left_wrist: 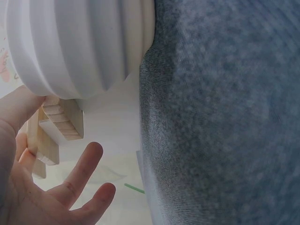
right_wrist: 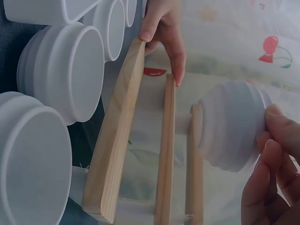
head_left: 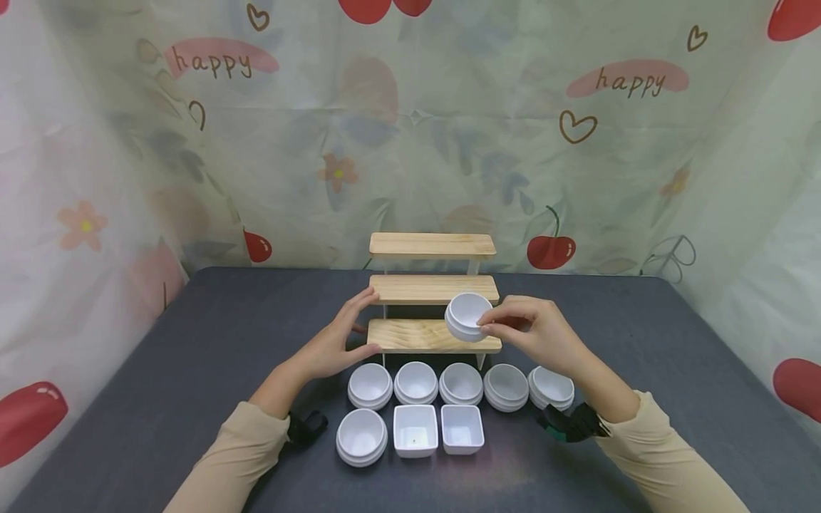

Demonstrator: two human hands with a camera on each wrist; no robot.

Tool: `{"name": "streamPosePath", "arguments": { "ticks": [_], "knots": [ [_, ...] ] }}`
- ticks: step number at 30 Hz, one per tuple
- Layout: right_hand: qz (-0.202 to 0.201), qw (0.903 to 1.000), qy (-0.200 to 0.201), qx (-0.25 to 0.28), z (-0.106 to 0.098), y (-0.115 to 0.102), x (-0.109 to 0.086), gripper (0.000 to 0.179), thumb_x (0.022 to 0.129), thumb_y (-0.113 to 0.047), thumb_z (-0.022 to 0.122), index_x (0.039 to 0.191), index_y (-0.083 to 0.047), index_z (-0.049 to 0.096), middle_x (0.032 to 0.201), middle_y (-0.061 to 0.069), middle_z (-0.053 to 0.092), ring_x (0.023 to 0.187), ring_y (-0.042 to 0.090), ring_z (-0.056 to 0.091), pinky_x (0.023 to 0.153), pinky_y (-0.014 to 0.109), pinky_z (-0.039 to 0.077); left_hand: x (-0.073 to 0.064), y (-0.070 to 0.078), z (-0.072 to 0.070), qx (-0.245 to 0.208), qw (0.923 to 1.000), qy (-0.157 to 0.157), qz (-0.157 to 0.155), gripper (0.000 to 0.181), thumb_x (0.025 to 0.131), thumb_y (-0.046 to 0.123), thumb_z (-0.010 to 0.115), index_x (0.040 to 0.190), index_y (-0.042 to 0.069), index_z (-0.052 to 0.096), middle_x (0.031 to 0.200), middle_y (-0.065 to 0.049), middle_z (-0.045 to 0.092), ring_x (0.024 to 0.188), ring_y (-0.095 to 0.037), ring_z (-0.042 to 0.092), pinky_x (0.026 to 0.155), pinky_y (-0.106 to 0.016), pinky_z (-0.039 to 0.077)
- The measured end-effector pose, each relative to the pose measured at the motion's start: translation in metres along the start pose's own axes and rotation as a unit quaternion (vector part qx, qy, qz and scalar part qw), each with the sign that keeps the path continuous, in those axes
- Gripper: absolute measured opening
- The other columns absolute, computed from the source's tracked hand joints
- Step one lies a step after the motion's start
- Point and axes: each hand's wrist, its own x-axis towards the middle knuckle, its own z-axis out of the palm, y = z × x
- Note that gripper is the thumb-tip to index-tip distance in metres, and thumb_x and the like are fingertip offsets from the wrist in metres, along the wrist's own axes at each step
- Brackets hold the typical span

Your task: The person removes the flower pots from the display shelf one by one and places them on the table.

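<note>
A three-tier wooden display stand (head_left: pixel 433 335) stands at the back middle of the table. My left hand (head_left: pixel 336 338) touches its left side with extended fingers, the thumb at the bottom shelf's end and a finger at the middle shelf. Between thumb and fingers, my right hand (head_left: pixel 535 329) pinches the rim of a small round white bowl (head_left: pixel 467 313). In the head view this bowl appears in front of the right part of the lower shelves; in the right wrist view the held bowl (right_wrist: pixel 232 126) has ridged sides and hangs apart from my left hand.
A row of several round white bowls (head_left: pixel 416 383) lies just before the stand. Nearer me are another round bowl (head_left: pixel 362 437) and two square white bowls (head_left: pixel 415 431) (head_left: pixel 462 429). A dark cloth (head_left: pixel 128 427) covers the table; a printed curtain (head_left: pixel 288 142) hangs behind.
</note>
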Motion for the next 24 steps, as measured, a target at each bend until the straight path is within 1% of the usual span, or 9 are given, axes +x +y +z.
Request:
{"name": "streamPosePath", "arguments": {
  "ticks": [17,24],
  "knots": [
    [-0.015,0.9998,-0.012,0.000,0.001,0.007,-0.013,0.013,0.080,-0.002,0.070,0.089,-0.011,0.072,0.074,-0.001,0.063,0.063,0.001,0.052,0.055,0.017,0.049,0.000,0.000,0.001,0.003,1.0000,0.002,-0.004,0.082,0.087,0.016,0.067,0.149,0.012,0.014,0.157,-0.012,0.006,0.138,-0.033,0.030,0.097,-0.046,0.050],
    [-0.023,0.9996,-0.014,-0.005,0.001,0.009,-0.019,0.014,0.078,-0.002,0.071,0.088,-0.011,0.072,0.071,-0.003,0.062,0.064,0.000,0.050,0.055,0.017,0.048,0.000,-0.003,0.001,0.002,1.0000,0.003,0.004,0.081,0.087,0.016,0.066,0.149,0.011,0.014,0.157,-0.013,0.007,0.138,-0.035,0.029,0.096,-0.046,0.050]
  ]
}}
